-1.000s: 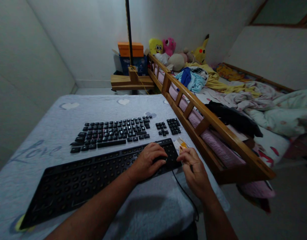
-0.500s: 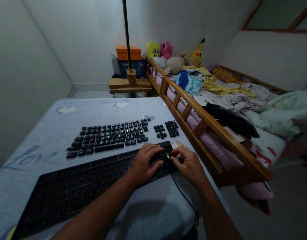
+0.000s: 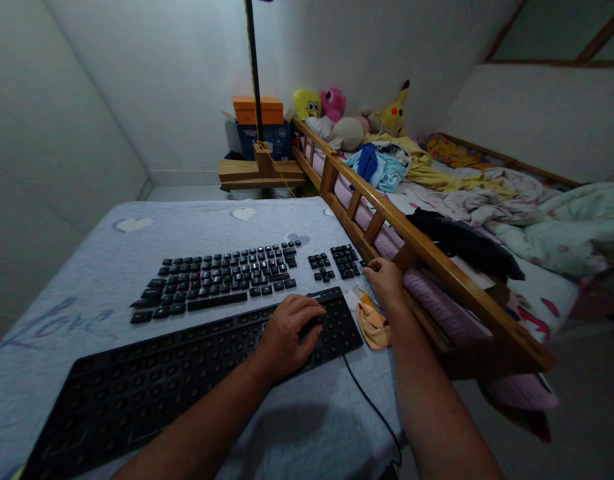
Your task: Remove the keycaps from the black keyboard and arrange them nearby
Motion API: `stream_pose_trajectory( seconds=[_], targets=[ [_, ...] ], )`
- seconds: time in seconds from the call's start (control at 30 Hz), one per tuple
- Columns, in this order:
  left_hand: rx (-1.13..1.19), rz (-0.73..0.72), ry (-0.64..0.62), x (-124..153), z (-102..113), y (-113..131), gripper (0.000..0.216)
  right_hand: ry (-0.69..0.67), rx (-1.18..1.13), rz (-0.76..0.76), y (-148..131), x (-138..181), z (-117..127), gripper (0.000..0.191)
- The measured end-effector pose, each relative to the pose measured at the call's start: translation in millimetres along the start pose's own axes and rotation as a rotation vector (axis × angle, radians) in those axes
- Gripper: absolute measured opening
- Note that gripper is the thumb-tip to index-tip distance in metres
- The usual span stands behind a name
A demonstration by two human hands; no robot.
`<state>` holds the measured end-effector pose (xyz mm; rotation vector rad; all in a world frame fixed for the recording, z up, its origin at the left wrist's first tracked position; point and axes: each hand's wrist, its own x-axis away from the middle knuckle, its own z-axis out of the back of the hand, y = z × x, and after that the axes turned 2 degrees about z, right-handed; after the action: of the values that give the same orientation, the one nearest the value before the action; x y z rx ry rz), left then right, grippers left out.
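A black keyboard frame [image 3: 151, 373] without its keycaps lies near me on the cloth-covered table [image 3: 187, 220]. Behind it, the loose black keycaps [image 3: 221, 273] are laid out in rows, with the number-pad caps [image 3: 345, 260] at their right end. My left hand [image 3: 289, 333] rests curled on the frame's right end, fingers pressed down. My right hand [image 3: 387, 280] reaches to the right edge of the number-pad caps, fingers pinched at a keycap. An orange cloth [image 3: 374, 325] lies beside the frame, under my right wrist.
A wooden bed rail [image 3: 411, 240] runs along the table's right side, with bedding, clothes and plush toys [image 3: 331, 107] beyond. A black pole [image 3: 254, 73] on a wooden base and stacked boxes [image 3: 259, 120] stand behind the table. The keyboard cable [image 3: 371, 413] trails off the front edge.
My right hand left the frame's right end and moved forward to the number-pad caps, uncovering the orange cloth. My left hand stayed on the frame.
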<state>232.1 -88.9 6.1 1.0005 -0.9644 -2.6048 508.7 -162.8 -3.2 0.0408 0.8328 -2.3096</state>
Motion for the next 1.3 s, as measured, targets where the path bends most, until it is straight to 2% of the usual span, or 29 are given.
stream_pose_trajectory(
  seconds=[0.2, 0.57, 1.3],
  targets=[
    [-0.01, 0.007, -0.012, 0.4, -0.6, 0.2, 0.022, -0.01, 0.05, 0.019, 2.2, 0.2, -9.4, 0.013],
    [-0.012, 0.027, -0.044, -0.2, -0.5, 1.0, 0.021, -0.047, 0.099, 0.043, -4.4, 2.5, -8.1, 0.018],
    [-0.013, 0.013, -0.047, 0.5, -1.1, 0.7, 0.019, -0.031, 0.041, 0.073, -1.6, 3.5, -11.0, 0.018]
  ],
)
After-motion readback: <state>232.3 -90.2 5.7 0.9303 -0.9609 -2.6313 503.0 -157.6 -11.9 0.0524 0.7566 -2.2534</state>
